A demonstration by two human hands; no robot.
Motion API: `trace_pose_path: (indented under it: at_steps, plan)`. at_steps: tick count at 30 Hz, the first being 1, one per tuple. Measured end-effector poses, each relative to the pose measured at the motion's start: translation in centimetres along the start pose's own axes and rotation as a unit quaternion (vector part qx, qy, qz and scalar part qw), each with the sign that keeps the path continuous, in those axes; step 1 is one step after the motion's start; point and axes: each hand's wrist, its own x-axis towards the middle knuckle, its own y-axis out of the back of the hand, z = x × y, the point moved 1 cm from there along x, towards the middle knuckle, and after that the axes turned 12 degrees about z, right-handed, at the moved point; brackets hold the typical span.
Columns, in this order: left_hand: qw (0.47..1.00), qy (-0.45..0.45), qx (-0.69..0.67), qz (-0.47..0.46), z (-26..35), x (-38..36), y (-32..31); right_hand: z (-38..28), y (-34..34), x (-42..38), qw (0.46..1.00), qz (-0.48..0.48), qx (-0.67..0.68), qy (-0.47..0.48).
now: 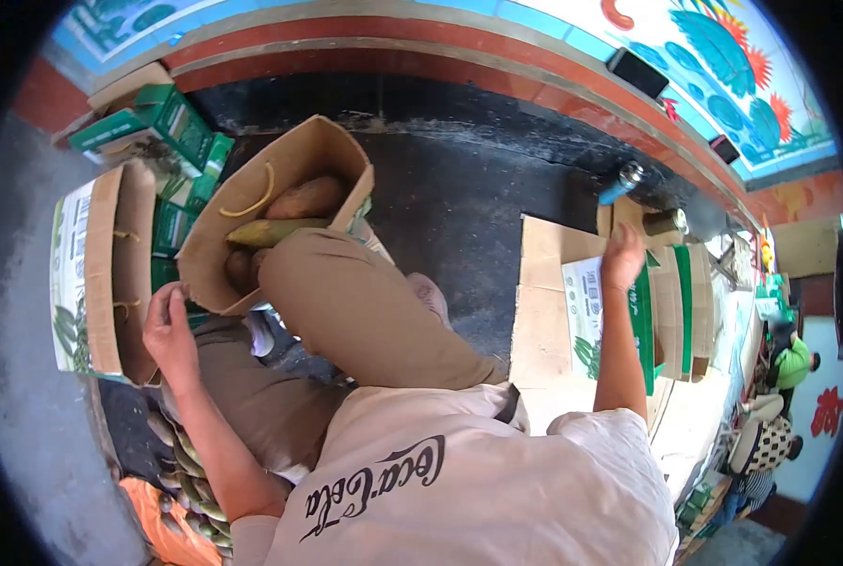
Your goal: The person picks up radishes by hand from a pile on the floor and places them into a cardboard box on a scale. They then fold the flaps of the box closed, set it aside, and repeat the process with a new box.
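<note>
My left hand (169, 330) is raised beside the near corner of an open cardboard box (204, 274), its fingers loosely bent and holding nothing I see. Inside this box, which has a yellow cord handle, lie a long green-yellow gourd (272, 231) and a reddish-brown one (308, 197). To the left of that hand stands another open carton (100, 274) with printed sides and cord handles. On the other side, my right hand (622, 257) closes at the top edge of a flattened white-and-green carton (586, 316), which stands among more folded cartons (685, 311).
Green boxes (176, 127) are stacked at the back left. Several gourds (190, 462) lie by an orange bag (148, 500) at lower left. A blue bottle (619, 184) and a can (665, 222) stand near the wall. Other people (789, 363) are at the far right.
</note>
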Motion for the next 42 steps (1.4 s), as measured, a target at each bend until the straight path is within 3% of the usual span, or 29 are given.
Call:
trace_pose_path:
  at_steps: [2, 4, 5, 9, 16, 24, 27, 31, 37, 40, 42]
  plan:
    - [1.000, -0.009, 0.006, -0.008, -0.4, 0.3, -0.2, 6.5, 3.2, -0.7, 0.990, -0.025, -0.108, -0.087]
    - [0.999, -0.025, 0.018, -0.011, -0.3, 0.5, -0.5, 13.2, 4.5, -3.0, 0.969, -0.016, -0.232, -0.083]
    - [0.999, -0.024, 0.026, -0.013, -0.3, 0.6, -0.7, 15.8, 5.3, -4.1, 0.956, -0.048, -0.260, -0.125]
    - [0.999, -0.006, 0.025, -0.023, -1.1, 1.0, -1.6, 19.9, 7.7, -5.8, 0.896, -0.123, -0.312, -0.291]
    - [0.998, 0.001, 0.058, -0.032, -2.1, 1.8, -2.3, 22.8, 7.7, -4.7, 0.863, -0.209, -0.349, -0.299]
    - [0.989, -0.062, 0.133, -0.028, -2.3, 2.2, -2.4, 26.0, 8.3, -4.4, 0.799, -0.307, -0.360, -0.371]
    - [0.988, -0.060, 0.136, -0.040, -3.2, 2.6, -2.5, 27.5, 7.7, -5.1, 0.801, -0.328, -0.354, -0.355]
    - [0.993, -0.032, 0.099, -0.050, -3.4, 2.4, -3.2, 27.7, 5.9, -7.9, 0.886, -0.338, -0.194, -0.249]
    - [0.990, -0.033, 0.132, -0.047, -2.3, 2.0, -3.6, 25.4, 6.9, -8.2, 0.878, -0.328, -0.206, -0.280]
    - [0.988, -0.071, 0.126, -0.045, -1.6, 1.6, -3.6, 23.5, 7.4, -6.9, 0.884, -0.345, -0.216, -0.230]
    - [0.994, -0.050, 0.083, -0.046, -2.6, 1.9, -3.7, 21.9, 7.1, -6.6, 0.912, -0.309, -0.185, -0.197]
